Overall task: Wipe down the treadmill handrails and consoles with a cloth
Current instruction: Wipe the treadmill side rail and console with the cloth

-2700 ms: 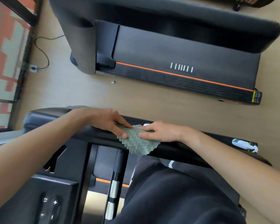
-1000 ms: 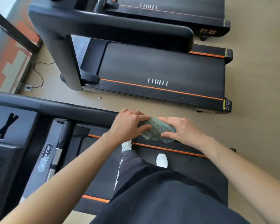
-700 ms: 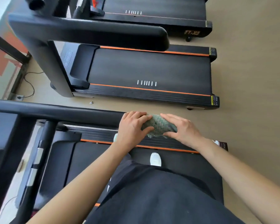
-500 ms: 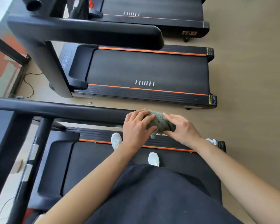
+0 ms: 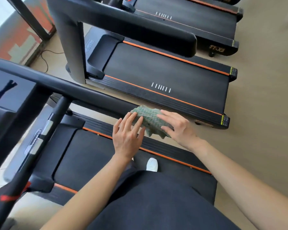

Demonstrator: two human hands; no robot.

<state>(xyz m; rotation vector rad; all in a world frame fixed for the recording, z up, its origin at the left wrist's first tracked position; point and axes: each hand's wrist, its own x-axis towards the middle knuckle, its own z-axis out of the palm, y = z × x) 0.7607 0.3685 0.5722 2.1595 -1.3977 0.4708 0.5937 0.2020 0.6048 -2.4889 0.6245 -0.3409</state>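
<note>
A green cloth is gripped on the handrail end by the right hand, touched by the spread left hand. Loosely bunched, it could be dropped.

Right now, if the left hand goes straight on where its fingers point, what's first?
The cloth on the handrail; the left hand seems to touch it, though depth is unclear.

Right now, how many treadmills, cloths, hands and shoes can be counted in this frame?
Treadmills: 3
Green cloth: 1
Hands, the left hand and the right hand: 2
White shoe: 1
Total: 7
</note>
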